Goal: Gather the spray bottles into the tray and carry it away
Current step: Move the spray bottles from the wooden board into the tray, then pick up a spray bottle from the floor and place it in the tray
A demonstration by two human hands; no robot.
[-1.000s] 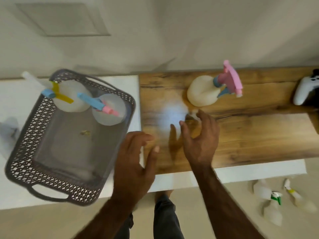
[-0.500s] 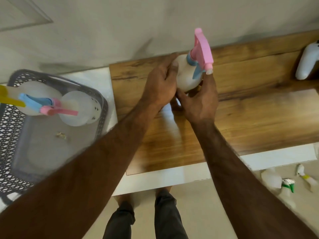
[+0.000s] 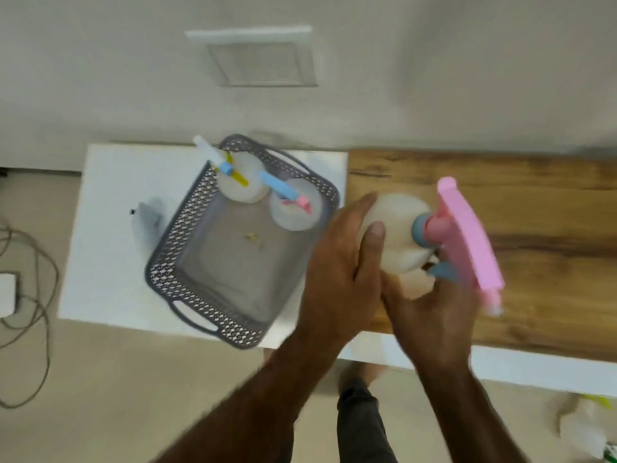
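Lifted off the board point(image 3: 534, 202) since before, bottle point(image 3: 397, 228) clasped by left hand point(image 3: 337, 265) and right hand point(image 3: 430, 315) for steady carriage toward tray point(image 3: 177, 252).

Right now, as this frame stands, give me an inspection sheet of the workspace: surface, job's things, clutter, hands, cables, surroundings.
Surface: white table with a wooden board on its right part.
Job's things: grey tray on the table holds two spray bottles, one yellow-triggered, one blue-and-pink; a pink-headed spray bottle is held tilted above the board.
Clutter: small scrap on the tray floor; blurred pale object left of the tray.
Hands: left hand and right hand both grip the pink-headed bottle.
Cables: loose loops on the floor, left.
Surroundings: more bottles on the floor, lower right, blurred.
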